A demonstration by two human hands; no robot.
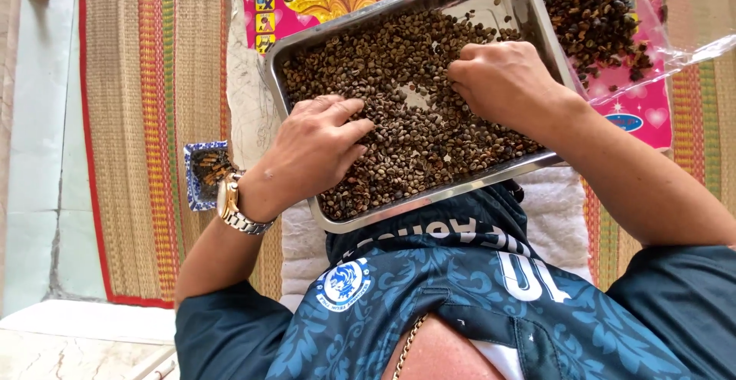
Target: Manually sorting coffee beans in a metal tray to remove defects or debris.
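Both of our hands rest loosely on one layer of brown beans [414, 131], gripping nothing firmly. Our left hand [314, 154], fingers spread, lies near the tray's left edge; our right hand [502, 81] curls its fingertips into the beans near the far right corner, and we cannot tell whether it pinches any. One metal tray [303, 42] carries the beans and sits on our lap. One pile of darker beans [590, 12] lies on clear plastic beyond the tray's far right corner. One small blue patterned dish [195, 192] stands left of the tray on the woven mat [146, 119].
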